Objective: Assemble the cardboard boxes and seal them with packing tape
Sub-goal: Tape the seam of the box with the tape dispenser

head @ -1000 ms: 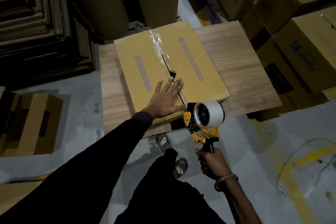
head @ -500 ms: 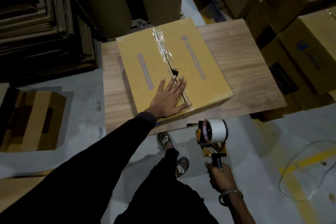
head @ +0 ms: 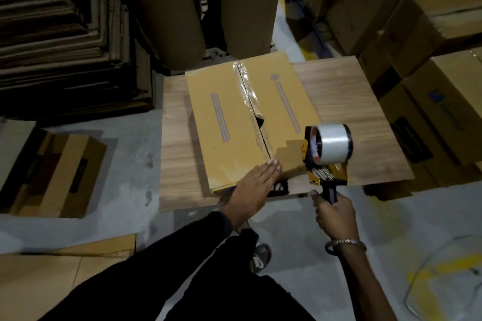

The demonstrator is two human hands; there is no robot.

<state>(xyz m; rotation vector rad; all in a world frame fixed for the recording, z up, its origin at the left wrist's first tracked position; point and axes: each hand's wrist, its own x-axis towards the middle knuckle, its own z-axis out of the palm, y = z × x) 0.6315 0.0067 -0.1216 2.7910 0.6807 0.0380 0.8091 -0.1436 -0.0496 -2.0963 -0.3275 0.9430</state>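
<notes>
Left hand (head: 254, 184), fingers straight, has slid back to press the box (head: 250, 122) at its near edge on the counter (head: 347, 101). Right hand (head: 332, 212) grips the tape dispenser (head: 327, 154), now raised beside that edge; the seam's near end remains unsealed.

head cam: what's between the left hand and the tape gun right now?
Head view: only the near right corner of the cardboard box top, shaded by the tape dispenser. Left hand lies flat on the box edge; right hand grips the dispenser handle.
</notes>
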